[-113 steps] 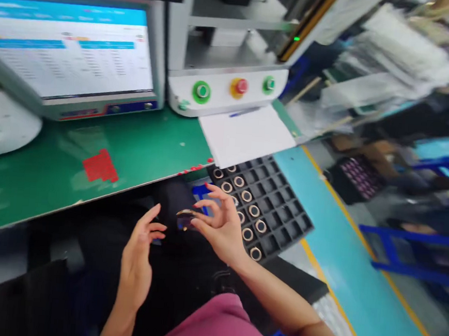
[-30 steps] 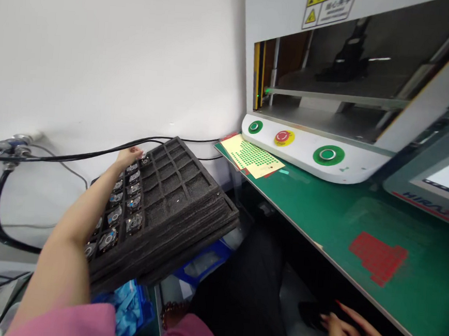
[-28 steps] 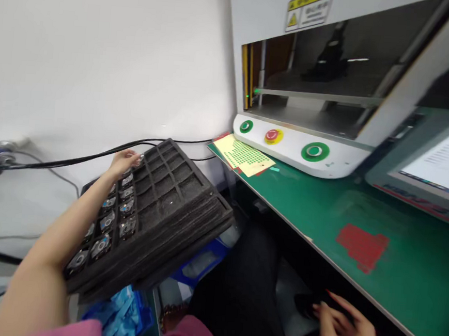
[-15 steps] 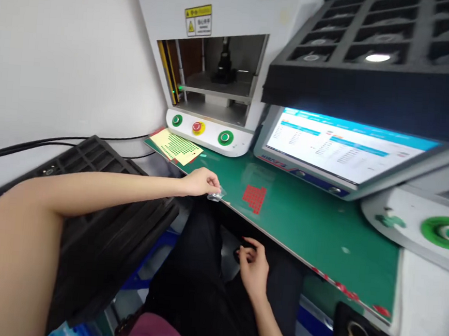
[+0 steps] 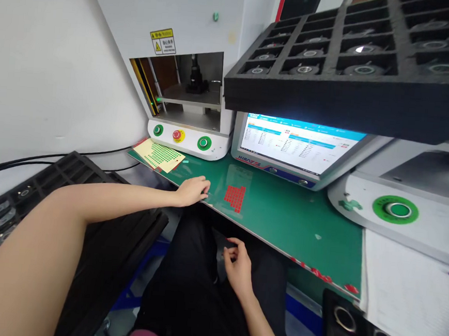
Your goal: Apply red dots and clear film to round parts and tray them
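At eight o'clock in the view, a black foam tray [image 5: 88,170] with small metallic components [image 5: 5,219] in its compartments is partly covered by the left arm [image 5: 128,201]. At eleven o'clock, a white press machine [image 5: 196,28] is seen; before it, a yellow sheet of green dots [image 5: 159,155] is laid on the green desk [image 5: 278,219]. The left hand [image 5: 193,190] is placed at the desk's front edge, fingers bent; whether anything is gripped cannot be told. At that hand's three o'clock, a grid of red squares [image 5: 234,198] is set on the desk. Near six o'clock, the right hand [image 5: 236,267] is held over dark trousers [image 5: 184,289], loosely curled, thumb near forefinger; whether anything is pinched cannot be told. At two o'clock, a lit monitor [image 5: 288,149] is overhung by a loaded foam tray [image 5: 315,97]. At four o'clock, gold-edged rings [image 5: 335,316] are held in a black tray [image 5: 365,330].
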Available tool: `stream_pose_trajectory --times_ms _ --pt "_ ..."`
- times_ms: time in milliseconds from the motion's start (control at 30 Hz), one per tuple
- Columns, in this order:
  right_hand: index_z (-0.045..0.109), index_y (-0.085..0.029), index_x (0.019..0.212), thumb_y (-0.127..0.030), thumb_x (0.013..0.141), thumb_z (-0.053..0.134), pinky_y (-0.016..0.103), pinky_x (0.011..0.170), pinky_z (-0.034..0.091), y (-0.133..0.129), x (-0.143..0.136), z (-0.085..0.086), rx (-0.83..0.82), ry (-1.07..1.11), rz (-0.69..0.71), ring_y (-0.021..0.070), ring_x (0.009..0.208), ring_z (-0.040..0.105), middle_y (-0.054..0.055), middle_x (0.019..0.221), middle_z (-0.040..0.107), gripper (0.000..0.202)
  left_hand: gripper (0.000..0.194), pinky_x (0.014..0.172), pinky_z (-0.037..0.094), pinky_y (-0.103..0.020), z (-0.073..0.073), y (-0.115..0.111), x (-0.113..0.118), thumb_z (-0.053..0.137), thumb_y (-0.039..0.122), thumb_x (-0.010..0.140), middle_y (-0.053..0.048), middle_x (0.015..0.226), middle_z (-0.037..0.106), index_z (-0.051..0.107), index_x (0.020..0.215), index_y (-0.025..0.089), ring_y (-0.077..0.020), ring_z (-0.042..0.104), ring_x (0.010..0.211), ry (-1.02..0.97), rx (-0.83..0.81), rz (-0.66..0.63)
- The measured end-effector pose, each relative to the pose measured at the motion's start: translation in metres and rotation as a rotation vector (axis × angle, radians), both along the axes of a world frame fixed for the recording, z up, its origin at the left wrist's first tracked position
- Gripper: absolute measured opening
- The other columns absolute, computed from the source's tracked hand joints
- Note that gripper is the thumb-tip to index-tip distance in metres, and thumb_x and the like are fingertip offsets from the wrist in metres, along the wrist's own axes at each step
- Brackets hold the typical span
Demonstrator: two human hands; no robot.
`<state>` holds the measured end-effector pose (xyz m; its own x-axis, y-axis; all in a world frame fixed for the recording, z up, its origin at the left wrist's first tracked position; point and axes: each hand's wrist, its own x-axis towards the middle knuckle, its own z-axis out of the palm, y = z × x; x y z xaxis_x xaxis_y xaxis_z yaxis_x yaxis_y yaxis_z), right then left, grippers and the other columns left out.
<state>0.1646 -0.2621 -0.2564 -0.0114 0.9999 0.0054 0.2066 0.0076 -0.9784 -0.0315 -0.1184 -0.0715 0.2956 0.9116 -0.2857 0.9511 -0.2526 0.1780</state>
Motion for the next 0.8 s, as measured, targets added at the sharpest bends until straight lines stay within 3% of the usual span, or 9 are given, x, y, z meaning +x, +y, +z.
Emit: stream_pose_trajectory --times_ms 200,367,467,533,633,700,800 --pt "0.061 -0.014 0.108 -0.045 0.099 0.055 0.026 0.061 0.054 0.000 -0.003 0.002 0.043 -0.030 0.000 0.0094 0.061 0.058 -0.001 0.078 0.061 0.033 0.018 0.092 0.055 -0.043 0.012 -0.002 -0.006 0.065 0.026 0.092 -0.008 0.112 0.067 0.067 0.105 0.014 -0.0219 0.064 0.108 0.125 -0.034 -0.340" --pt "0.062 -0.014 0.102 -0.052 0.099 0.052 0.024 0.056 0.052 0.003 -0.007 0.009 0.132 -0.071 -0.035 0.0087 0.056 0.056 -0.003 0.070 0.058 0.040 0.014 0.085 0.057 -0.039 0.018 -0.007 0.000 0.063 0.022 0.093 -0.007 0.106 0.068 0.066 0.103 0.012 -0.0192 0.066 0.098 0.231 0.069 -0.426" --pt "0.062 -0.014 0.100 -0.059 0.097 0.050 0.024 0.053 0.051 0.009 -0.008 0.013 0.161 -0.104 -0.057 0.0093 0.053 0.056 -0.004 0.064 0.056 0.047 0.015 0.084 0.057 -0.039 0.034 -0.012 0.003 0.073 0.019 0.084 -0.007 0.099 0.070 0.068 0.096 0.011 -0.0221 0.067 0.096 0.223 0.134 -0.430" --pt "0.062 -0.015 0.098 -0.064 0.093 0.048 0.026 0.053 0.053 0.009 -0.005 0.017 0.151 -0.118 -0.059 0.0118 0.053 0.059 -0.003 0.061 0.058 0.052 0.017 0.085 0.056 -0.038 0.055 -0.025 -0.002 0.077 0.017 0.078 -0.010 0.097 0.070 0.069 0.092 0.012 -0.0260 0.067 0.098 0.188 0.174 -0.377" --pt "0.062 -0.018 0.096 -0.068 0.084 0.049 0.031 0.052 0.055 -0.001 0.005 0.023 0.086 -0.124 -0.022 0.0187 0.053 0.063 0.002 0.060 0.062 0.052 0.015 0.091 0.052 -0.037 0.098 -0.065 -0.029 0.067 0.023 0.086 -0.012 0.105 0.070 0.069 0.100 0.016 -0.0269 0.066 0.105 0.133 0.213 -0.184" --pt "0.060 -0.021 0.094 -0.067 0.076 0.055 0.036 0.049 0.054 -0.006 0.015 0.021 0.023 -0.126 0.024 0.0238 0.053 0.065 0.005 0.062 0.064 0.050 0.022 0.099 0.048 -0.036 0.127 -0.100 -0.060 0.057 0.026 0.093 -0.011 0.117 0.068 0.068 0.110 0.019 -0.0254 0.062 0.113 0.123 0.230 0.022" --pt "0.056 -0.026 0.091 -0.061 0.068 0.063 0.043 0.047 0.053 -0.003 0.025 0.001 -0.057 -0.119 0.099 0.0321 0.055 0.067 0.010 0.064 0.065 0.043 0.027 0.104 0.044 -0.035 0.161 -0.162 -0.127 0.049 0.024 0.097 -0.008 0.123 0.068 0.066 0.117 0.019 -0.0223 0.061 0.116 0.149 0.244 0.397"
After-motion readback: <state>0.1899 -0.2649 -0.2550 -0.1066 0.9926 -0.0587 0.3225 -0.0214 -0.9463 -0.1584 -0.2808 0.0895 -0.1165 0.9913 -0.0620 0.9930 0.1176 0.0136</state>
